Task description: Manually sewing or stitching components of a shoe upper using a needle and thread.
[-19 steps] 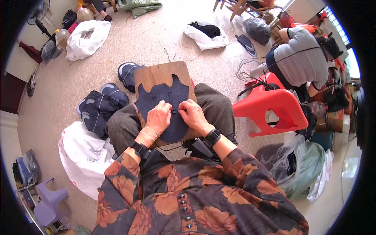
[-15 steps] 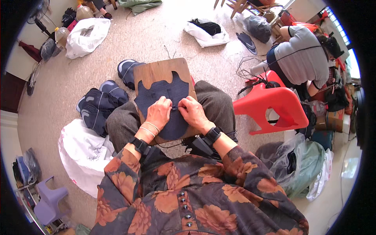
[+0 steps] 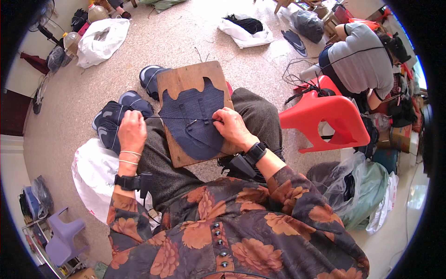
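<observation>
A wooden board [image 3: 186, 74] lies across my lap, with a flat navy shoe upper [image 3: 204, 139] on it. Small strap loops stand out along the middle of the upper. A thin black cord [image 3: 157, 116] runs taut from the upper to my left hand [image 3: 132, 131], whose fingers are closed on it, left of the board over my thigh. At the upper's right side my right hand [image 3: 231, 129] is pinched on the cord beside a loop. Another stretch of cord lies loosely across the upper, near a small pale tip.
Bundled navy uppers [image 3: 109, 122] lie on the floor at left, beside a white sack [image 3: 95, 169]. A red plastic stool [image 3: 337, 118] stands at right, near a bent-over person [image 3: 360, 58]. Clear and green bags [image 3: 364, 190] sit at lower right. A purple stool [image 3: 65, 235] stands lower left.
My left hand has moved from the upper out to the left, drawing the cord into a taut line. My right hand stays near the same spot, slightly higher and further right.
</observation>
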Demonstrator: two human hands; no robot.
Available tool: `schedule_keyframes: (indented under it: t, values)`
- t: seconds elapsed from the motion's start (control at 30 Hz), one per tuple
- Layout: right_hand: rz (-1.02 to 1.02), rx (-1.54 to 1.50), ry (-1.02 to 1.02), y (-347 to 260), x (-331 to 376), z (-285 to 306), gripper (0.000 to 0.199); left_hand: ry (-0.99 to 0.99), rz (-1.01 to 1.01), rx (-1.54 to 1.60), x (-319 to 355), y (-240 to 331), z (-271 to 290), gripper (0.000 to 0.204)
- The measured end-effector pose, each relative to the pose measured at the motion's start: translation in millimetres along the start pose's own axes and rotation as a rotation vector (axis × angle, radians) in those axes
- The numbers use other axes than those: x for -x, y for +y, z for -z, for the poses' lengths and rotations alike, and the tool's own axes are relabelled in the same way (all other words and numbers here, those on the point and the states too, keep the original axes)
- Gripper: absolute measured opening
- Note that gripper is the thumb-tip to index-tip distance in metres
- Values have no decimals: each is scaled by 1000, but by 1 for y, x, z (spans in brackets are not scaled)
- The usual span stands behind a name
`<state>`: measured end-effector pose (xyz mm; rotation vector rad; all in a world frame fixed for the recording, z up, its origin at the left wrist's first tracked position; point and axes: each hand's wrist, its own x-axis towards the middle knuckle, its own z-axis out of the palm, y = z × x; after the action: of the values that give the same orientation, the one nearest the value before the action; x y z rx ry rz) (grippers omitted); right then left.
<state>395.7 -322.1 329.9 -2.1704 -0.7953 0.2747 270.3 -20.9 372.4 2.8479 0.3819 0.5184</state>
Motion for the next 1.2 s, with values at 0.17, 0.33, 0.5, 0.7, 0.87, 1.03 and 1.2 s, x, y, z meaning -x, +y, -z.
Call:
schedule_keyframes:
  t: [0.17,0.33,0.5,0.7,0.87,1.03,1.2]
  values:
    - [1,-26,-36,-1,2,5,15,2,-41,327,6,41,16,4]
    - [31,93,28,-11,36,13,20,-25,4,706,26,82,-38,4]
    - [-43,232,3,-5,68,25,13,28,-57,508,35,105,-70,6]
    - [-342,-796,-164,-10,63,41,20,-20,30,496,21,92,-73,7]
    - [-353,-915,19,1,1,20,26,28,54,546,5,66,-82,6]
    - [-264,-860,44,10,-32,-19,27,-25,216,708,-13,46,-60,5]
    - [107,217,537,-5,-11,12,31,-24,-131,656,-2,74,-29,5]
